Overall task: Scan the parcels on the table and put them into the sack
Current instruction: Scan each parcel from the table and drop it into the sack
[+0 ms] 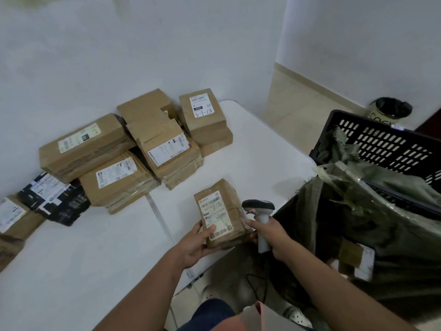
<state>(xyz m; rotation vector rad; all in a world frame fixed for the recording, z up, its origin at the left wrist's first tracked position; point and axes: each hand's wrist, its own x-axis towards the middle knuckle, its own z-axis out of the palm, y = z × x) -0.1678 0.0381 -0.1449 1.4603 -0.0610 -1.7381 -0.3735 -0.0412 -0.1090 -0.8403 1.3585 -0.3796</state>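
1. The small parcel is held up over the near edge of the white worktop, label side up, just left of the sack.
2. The left hand holds it from below, its grip closed on the parcel: thumb on the label's lower corner, fingers curled under the carton.
3. The right hand has its grip closed around the handle of a scanner, whose dark head sits just beside the parcel's right edge.
4. The sack, olive green with its mouth open, stands right of the held parcel, off the worktop's edge. Inside it lies at least one brown carton with a white label; how much else it holds cannot be told.
5. A black slotted crate stands behind the sack, touching its fabric.
6. More parcels are piled beyond and left of the held parcel, against the wall: a stack of brown cartons, a labelled box marked "3-1-13", and a black parcel furthest left.
7. A lined bin stands on the floor beyond the crate.
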